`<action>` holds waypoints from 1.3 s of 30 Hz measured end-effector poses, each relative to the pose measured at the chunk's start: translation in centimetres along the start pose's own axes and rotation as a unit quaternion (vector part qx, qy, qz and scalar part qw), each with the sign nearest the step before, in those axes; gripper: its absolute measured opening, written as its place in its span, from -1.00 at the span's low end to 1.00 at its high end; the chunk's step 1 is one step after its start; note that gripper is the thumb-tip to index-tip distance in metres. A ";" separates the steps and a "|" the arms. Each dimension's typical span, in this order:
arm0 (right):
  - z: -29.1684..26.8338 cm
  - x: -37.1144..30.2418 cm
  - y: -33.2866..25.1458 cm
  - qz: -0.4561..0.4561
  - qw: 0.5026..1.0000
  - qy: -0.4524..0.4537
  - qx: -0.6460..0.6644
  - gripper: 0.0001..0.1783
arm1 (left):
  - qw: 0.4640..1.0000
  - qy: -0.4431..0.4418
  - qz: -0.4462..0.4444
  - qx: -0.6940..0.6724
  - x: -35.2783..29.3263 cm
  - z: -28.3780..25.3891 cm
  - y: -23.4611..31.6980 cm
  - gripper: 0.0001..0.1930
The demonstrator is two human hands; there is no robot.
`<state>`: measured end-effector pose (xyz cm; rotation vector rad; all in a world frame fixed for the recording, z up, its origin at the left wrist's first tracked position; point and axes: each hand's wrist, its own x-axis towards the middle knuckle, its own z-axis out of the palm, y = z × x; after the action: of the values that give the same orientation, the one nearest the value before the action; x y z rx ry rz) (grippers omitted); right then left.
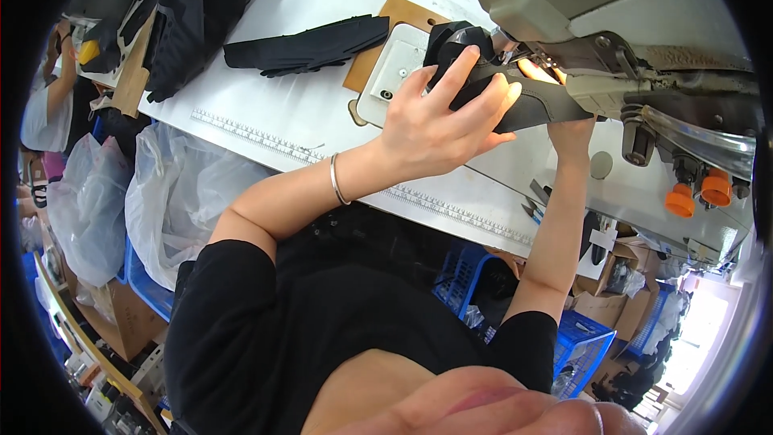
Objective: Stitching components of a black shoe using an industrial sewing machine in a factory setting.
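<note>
Worktop [274, 105], white, carries your sewing machine [660, 24], with a black stack [306, 47] well apart from it, and the black piece [527, 115] lying at the machine's underside. Your left hand [435, 125] is spread over the piece, pressing rather than clenched; your right hand [570, 135] reaches behind it, too hidden to tell its grip. You would likely do best to guide lightly, keep the piece flat, follow its edge evenly and hold your fingertips back from the machine's working point.
</note>
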<state>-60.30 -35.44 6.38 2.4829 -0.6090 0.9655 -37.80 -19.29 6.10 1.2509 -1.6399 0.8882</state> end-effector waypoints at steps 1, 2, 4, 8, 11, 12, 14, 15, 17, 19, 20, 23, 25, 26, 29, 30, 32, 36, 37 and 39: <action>-0.2 0.1 0.0 -0.008 1.000 -0.001 0.011 -0.56 | 1.000 0.002 -0.002 -0.003 -0.1 0.1 0.0 -0.56; -0.3 0.2 0.0 -0.015 1.000 -0.003 0.023 -0.55 | 1.000 0.003 -0.005 -0.007 -0.1 0.2 0.0 -0.56; 0.2 -0.4 0.7 -0.016 0.998 -0.003 0.055 -0.54 | 1.000 -0.001 -0.009 -0.011 0.1 0.1 0.0 -0.55; 0.0 -0.4 1.0 0.009 0.996 -0.017 0.086 -0.55 | 1.000 -0.005 -0.018 -0.019 0.3 0.2 -0.1 -0.54; 0.4 -0.8 1.1 0.025 0.991 0.007 0.128 -0.54 | 0.999 -0.026 -0.017 -0.017 0.4 -0.2 -0.2 -0.52; 0.2 -0.8 1.1 0.026 0.992 0.006 0.126 -0.54 | 0.999 -0.025 -0.017 -0.019 0.4 -0.3 -0.3 -0.52; -0.6 -0.2 0.3 0.024 0.994 -0.029 0.103 -0.53 | 1.000 -0.025 -0.017 0.003 0.3 -0.5 -0.4 -0.55; -0.9 0.0 0.0 0.023 0.994 -0.029 0.103 -0.53 | 1.000 -0.025 -0.017 0.003 0.2 -0.6 -0.3 -0.55; -1.3 0.3 -0.7 0.048 0.990 -0.062 0.116 -0.52 | 0.999 -0.030 0.003 0.042 -0.1 -0.8 -0.1 -0.58; -1.8 0.2 -1.4 0.108 0.982 -0.096 0.121 -0.50 | 0.999 -0.017 0.029 0.017 0.4 -1.0 -0.3 -0.60; -2.1 0.1 -1.7 0.168 0.969 -0.129 0.125 -0.48 | 0.997 -0.053 0.059 0.012 0.7 -1.1 -0.4 -0.60; -3.5 1.2 -2.6 0.150 0.970 -0.182 0.058 -0.45 | 0.993 -0.065 0.101 0.012 1.7 -1.0 -0.4 -0.61; -4.3 2.1 -3.3 0.141 0.973 -0.172 0.065 -0.44 | 0.988 -0.095 0.109 0.062 2.3 -1.6 0.0 -0.62; -4.5 2.4 -3.6 0.131 0.976 -0.162 0.072 -0.44 | 0.988 -0.094 0.110 0.062 2.3 -1.7 0.0 -0.62; -4.9 2.5 -4.0 0.082 0.989 -0.120 0.017 -0.85 | 0.986 -0.097 0.121 0.065 2.5 -1.8 0.0 -0.63; -5.0 2.1 -4.0 0.083 0.989 -0.119 0.016 -0.85 | 0.986 -0.093 0.120 0.063 2.6 -1.8 0.1 -0.65; -5.1 0.8 -4.2 0.193 0.962 -0.195 0.015 -0.43 | 0.987 -0.091 0.120 0.059 2.6 -1.8 0.1 -0.66; -6.3 2.3 -5.6 0.194 0.960 -0.194 0.065 -0.43 | 0.981 -0.094 0.153 0.067 2.6 -1.8 0.4 -0.68; -6.8 3.1 -6.2 0.122 0.977 -0.174 0.034 -0.44 | 0.983 -0.103 0.133 0.076 2.6 -1.9 0.6 -0.68; -7.3 3.9 -6.9 0.049 0.987 -0.152 0.003 -0.45 | 0.984 -0.091 0.127 0.083 2.6 -1.6 0.7 -0.69</action>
<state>-57.88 -27.02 12.66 2.6482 -0.8314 0.6238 -38.46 -18.60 9.07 1.2837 -1.9359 1.1119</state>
